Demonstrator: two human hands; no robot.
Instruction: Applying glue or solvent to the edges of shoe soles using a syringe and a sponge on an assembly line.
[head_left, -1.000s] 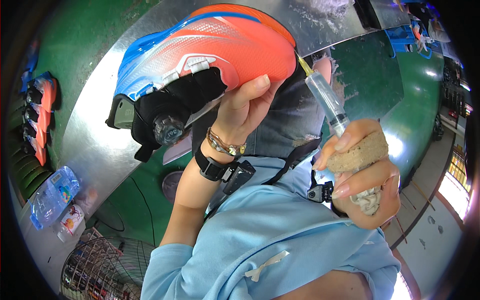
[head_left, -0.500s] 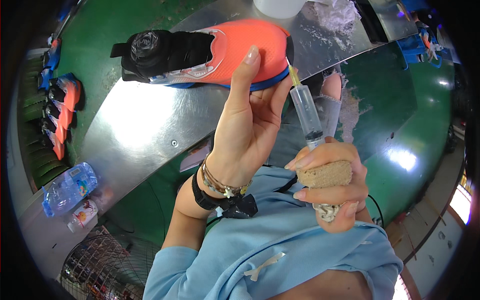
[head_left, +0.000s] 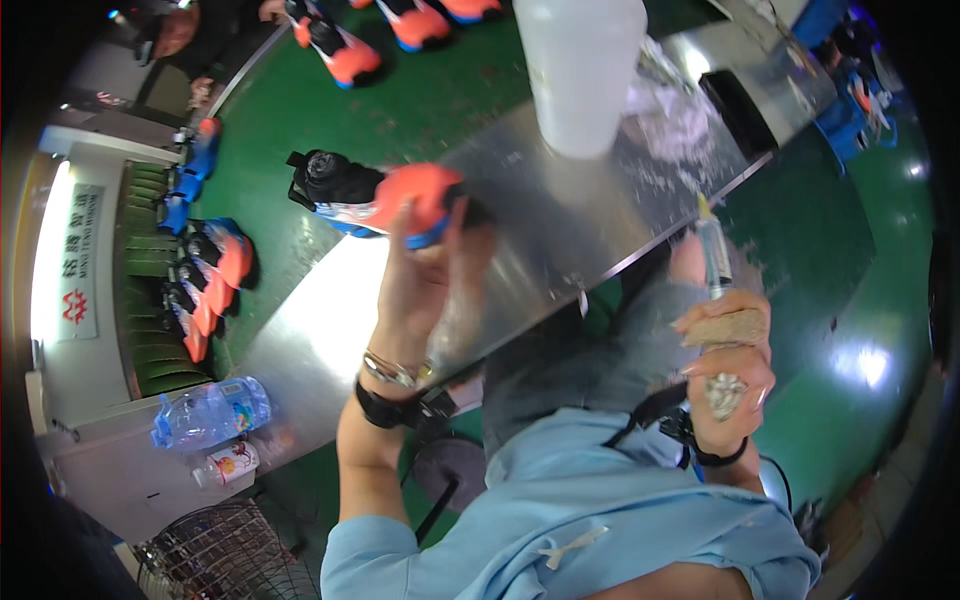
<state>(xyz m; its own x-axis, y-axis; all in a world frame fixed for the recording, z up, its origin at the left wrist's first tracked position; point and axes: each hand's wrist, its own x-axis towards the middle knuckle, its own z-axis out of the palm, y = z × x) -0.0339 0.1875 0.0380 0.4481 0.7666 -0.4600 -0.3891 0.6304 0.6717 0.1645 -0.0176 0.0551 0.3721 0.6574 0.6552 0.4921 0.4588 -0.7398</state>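
Note:
My left hand [head_left: 425, 275], blurred by motion, grips the toe end of a sneaker [head_left: 385, 197] with a coral upper, black collar and blue sole. The shoe is up over the metal bench, its heel pointing left. My right hand [head_left: 740, 362] is closed around a clear syringe [head_left: 715, 255] whose yellow needle hub points up, away from the shoe. A tan spongy block [head_left: 728, 328] is also held between its fingers. Below that, a crumpled grey-white wad [head_left: 724, 395] shows against the same hand.
On the metal bench [head_left: 540, 240] stand a white container [head_left: 580, 80], crumpled white material [head_left: 670, 125] and a dark flat object [head_left: 738, 110]. Plastic bottles [head_left: 215, 412] lie at the left end, above a wire fan guard [head_left: 215, 555]. More coral sneakers [head_left: 205, 275] sit by green slats.
The shoe and my left hand have moved away from me, and the shoe appears smaller. The syringe has come away from the toe to the right. My view has shifted, showing more bench.

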